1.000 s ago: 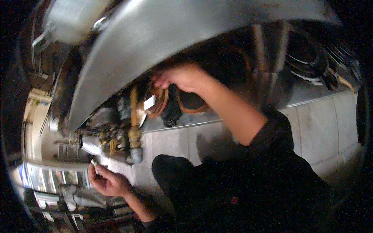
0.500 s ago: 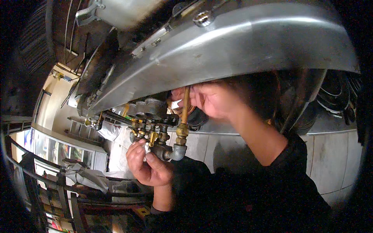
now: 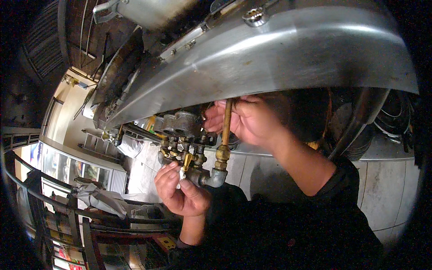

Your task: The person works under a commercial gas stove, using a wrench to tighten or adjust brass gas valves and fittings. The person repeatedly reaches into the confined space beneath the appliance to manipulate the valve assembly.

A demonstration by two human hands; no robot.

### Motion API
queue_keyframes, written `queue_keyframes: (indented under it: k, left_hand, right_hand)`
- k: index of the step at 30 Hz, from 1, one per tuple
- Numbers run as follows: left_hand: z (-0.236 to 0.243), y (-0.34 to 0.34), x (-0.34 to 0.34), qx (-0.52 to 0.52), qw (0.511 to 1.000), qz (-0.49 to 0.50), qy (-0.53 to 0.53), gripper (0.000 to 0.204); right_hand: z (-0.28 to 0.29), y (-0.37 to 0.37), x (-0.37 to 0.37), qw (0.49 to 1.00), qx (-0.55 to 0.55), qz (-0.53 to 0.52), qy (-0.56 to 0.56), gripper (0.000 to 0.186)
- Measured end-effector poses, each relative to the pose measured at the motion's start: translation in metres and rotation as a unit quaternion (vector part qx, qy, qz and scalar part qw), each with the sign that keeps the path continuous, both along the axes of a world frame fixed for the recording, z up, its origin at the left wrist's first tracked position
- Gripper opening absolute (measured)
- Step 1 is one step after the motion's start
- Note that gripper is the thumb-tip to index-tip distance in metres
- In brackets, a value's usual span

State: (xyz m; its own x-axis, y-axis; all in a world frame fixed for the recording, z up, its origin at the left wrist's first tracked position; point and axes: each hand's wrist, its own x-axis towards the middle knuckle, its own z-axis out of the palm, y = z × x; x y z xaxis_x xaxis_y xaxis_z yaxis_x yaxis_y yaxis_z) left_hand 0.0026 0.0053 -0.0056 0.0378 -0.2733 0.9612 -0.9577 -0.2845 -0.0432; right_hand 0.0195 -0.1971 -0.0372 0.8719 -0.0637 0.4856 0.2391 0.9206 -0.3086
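Note:
My left hand (image 3: 183,193) is closed in a pinch, thumb against fingers, on a small white scrap (image 3: 182,174), perhaps tissue or cloth. It is right beside a yellow valve lever (image 3: 187,162) on a row of brass gas valves (image 3: 173,146). My right hand (image 3: 252,119) reaches in below the steel front panel (image 3: 279,54). Its fingers are stretched out behind an upright copper-coloured pipe (image 3: 227,128), and nothing shows in them. A brass fitting (image 3: 222,154) joins that pipe to a grey elbow (image 3: 216,178) at the end of the valve row.
A chrome socket-like piece (image 3: 255,17) lies on top of the panel. Round grey metal parts (image 3: 184,122) stand behind the valves. A dark metal leg (image 3: 360,121) and stacked dark pans (image 3: 393,117) are at the right. A black rack (image 3: 45,193) fills the lower left.
The view has shifted slightly, moving the scene right and down. A white patch by my right fingers no longer shows, and those fingers look straighter. My left hand keeps its pinch beside the valve lever.

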Motion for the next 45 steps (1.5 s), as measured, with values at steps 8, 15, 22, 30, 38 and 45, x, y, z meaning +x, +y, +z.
queue_keyframes:
  k: [8, 15, 22, 30, 38, 45]
  left_hand:
    - [-0.0004, -0.0011, 0.0001, -0.005, 1.0, 0.002, -0.003, 0.017]
    - [0.0, -0.0019, 0.0002, -0.009, 1.0, 0.002, -0.005, 0.017]
    - [0.0021, 0.0, -0.0001, 0.0, 1.0, 0.011, -0.007, 0.019]
    - [0.0013, 0.0006, 0.0014, -0.009, 1.0, 0.013, -0.005, 0.019]
    - [0.0012, -0.0017, 0.0009, -0.013, 1.0, 0.008, 0.003, 0.018]
    - [0.0022, -0.0002, 0.0002, -0.006, 1.0, 0.012, 0.001, 0.019]
  right_hand:
    - [0.0015, 0.0017, -0.001, 1.0, 0.015, -0.006, 0.004, 0.017]
    - [-0.0001, 0.002, 0.0014, 1.0, 0.012, -0.006, -0.003, 0.015]
    - [0.0033, 0.0023, -0.0014, 1.0, 0.004, -0.014, -0.003, 0.015]
    - [0.0038, 0.002, -0.0014, 1.0, 0.003, -0.017, 0.002, 0.016]
    - [0.0012, 0.0017, -0.0013, 1.0, 0.006, -0.023, -0.009, 0.017]
    - [0.0014, 0.0008, -0.0022, 1.0, 0.002, -0.026, 0.005, 0.017]
